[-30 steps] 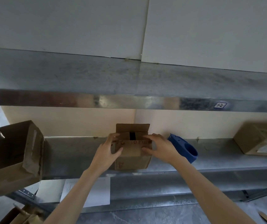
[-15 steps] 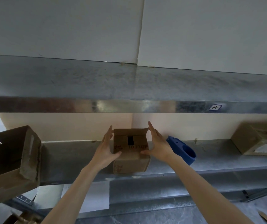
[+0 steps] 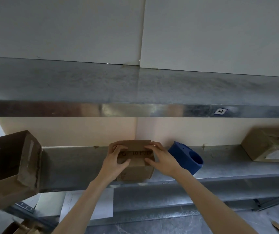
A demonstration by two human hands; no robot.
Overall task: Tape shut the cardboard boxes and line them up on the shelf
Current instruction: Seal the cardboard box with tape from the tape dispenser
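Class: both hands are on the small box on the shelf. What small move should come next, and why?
Probably hold the flaps of the small box down with the left hand and reach the right hand to the blue object beside it, likely the tape dispenser. Both hands press the flaps shut, yet no tape seems to seal them.

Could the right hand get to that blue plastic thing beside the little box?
Probably yes. The right hand grips the small cardboard box, and the blue plastic piece lies just beside it on the same shelf, nothing between. It would have to let go first.
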